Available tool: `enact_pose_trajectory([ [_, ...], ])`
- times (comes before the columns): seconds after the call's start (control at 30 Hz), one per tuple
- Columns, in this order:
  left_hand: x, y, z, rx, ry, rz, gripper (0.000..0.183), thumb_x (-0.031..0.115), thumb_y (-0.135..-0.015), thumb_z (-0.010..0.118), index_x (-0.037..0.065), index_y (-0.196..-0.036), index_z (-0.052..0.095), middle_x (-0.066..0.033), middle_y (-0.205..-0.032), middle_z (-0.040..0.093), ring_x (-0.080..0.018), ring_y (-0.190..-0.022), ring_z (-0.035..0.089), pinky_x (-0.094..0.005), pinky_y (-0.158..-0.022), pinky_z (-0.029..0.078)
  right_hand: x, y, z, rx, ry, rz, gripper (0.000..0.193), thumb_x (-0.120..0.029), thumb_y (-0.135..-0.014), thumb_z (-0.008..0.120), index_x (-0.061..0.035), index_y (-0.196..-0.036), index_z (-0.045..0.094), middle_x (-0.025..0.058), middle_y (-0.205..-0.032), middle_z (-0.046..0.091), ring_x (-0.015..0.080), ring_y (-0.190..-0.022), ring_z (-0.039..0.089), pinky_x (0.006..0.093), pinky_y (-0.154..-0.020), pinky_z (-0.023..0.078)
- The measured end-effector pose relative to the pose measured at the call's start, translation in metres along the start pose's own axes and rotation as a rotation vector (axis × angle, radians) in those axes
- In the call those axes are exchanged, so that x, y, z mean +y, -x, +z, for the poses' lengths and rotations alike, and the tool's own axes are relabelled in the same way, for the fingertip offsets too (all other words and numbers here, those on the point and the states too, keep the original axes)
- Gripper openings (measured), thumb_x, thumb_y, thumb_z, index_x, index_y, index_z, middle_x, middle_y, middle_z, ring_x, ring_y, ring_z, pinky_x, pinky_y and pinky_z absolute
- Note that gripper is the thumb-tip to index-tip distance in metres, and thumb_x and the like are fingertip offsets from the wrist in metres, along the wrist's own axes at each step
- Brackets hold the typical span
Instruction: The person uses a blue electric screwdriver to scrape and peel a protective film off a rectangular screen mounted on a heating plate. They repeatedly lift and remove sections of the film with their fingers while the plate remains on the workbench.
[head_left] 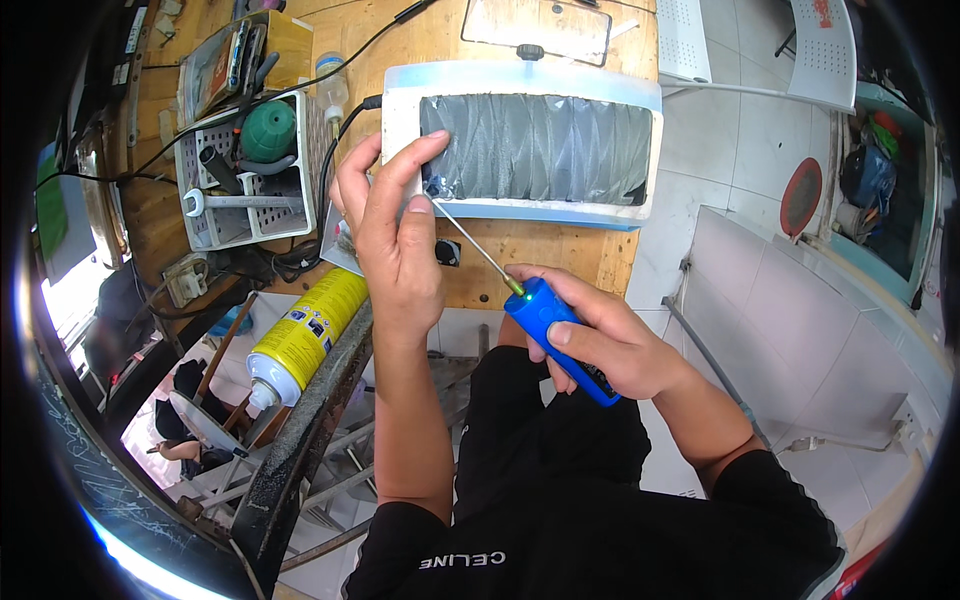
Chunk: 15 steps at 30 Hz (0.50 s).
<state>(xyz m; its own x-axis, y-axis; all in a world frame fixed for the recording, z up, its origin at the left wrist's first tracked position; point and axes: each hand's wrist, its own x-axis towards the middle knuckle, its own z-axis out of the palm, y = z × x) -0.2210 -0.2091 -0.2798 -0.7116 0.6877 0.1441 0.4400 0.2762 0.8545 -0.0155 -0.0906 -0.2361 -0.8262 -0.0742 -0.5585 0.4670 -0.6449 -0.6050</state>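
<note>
In my right hand [600, 335] is a blue handheld tool [560, 340] with a small green light and a thin metal shaft. The shaft slants up to the lower left corner of a grey ridged pad [540, 148]. That pad lies in a white and pale blue rectangular frame [400, 100] on the bench. My left hand [395, 215] rests at the frame's left end with fingers apart. Its index fingertip touches the pad, and its thumb tip lies close to the shaft's end. What the tip touches is too small to make out.
A white basket [250, 235] with a wrench [245, 202] and a green bulb [268, 132] stands left on the wooden bench [540, 270]. A yellow spray can [308, 335] lies below it. Black cables run beside the frame. A clear plate [535, 28] lies at the back.
</note>
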Motion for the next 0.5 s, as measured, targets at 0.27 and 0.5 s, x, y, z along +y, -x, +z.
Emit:
enact_pose_trajectory([
  [0.27,-0.0008,-0.0009,-0.0012,0.007,0.067,0.007,0.036,0.013,-0.097,0.057,0.011,-0.129,0.075,-0.0195,-0.138,0.053,-0.0336,-0.135,0.042,-0.0446,-0.118,0.029,0.0029,0.0003,0.0008,0.028,-0.02,-0.036,0.062,-0.026,-0.111,0.05,-0.0009,-0.164,0.028,0.0102,-0.101,0.062,0.0121,-0.07,0.063,0.0265,-0.064,0.052],
  [0.5,-0.0013,-0.0066,-0.0026,0.015,-0.014,0.012,0.026,0.017,-0.102,0.063,0.012,-0.123,0.077,-0.0164,-0.133,0.054,-0.0317,-0.132,0.043,-0.0439,-0.116,0.031,0.0042,0.0009,0.001,0.042,-0.047,-0.043,0.063,-0.026,-0.111,0.051,-0.0006,-0.164,0.028,0.0098,-0.101,0.062,0.0123,-0.07,0.064,0.0266,-0.064,0.053],
])
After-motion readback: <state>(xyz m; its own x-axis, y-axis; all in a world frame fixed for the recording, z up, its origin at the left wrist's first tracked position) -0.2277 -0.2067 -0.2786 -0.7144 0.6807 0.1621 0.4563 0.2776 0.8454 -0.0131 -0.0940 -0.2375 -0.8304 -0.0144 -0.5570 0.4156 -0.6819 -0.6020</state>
